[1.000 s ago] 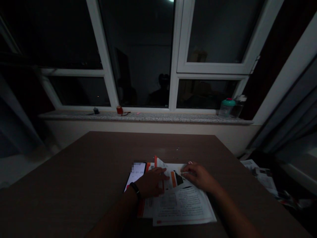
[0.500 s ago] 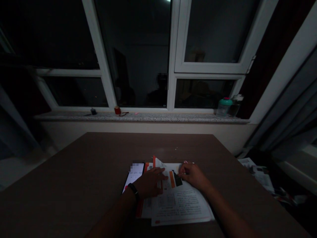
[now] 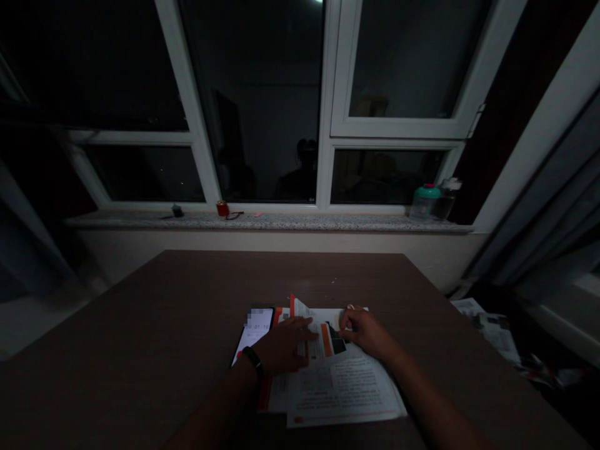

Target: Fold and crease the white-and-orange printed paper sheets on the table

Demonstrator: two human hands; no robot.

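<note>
Left fingers (image 3: 307, 335) spread on papers (image 3: 347, 387), right fingers' (image 3: 349, 335) grip unclear, lidded bottle's (image 3: 422, 206) contents indistinct.

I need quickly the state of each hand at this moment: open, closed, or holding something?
Left hand: open, fingers spread on the printed pages.
Right hand: fingers curled over the pages; whether it grips anything cannot be told.
</note>
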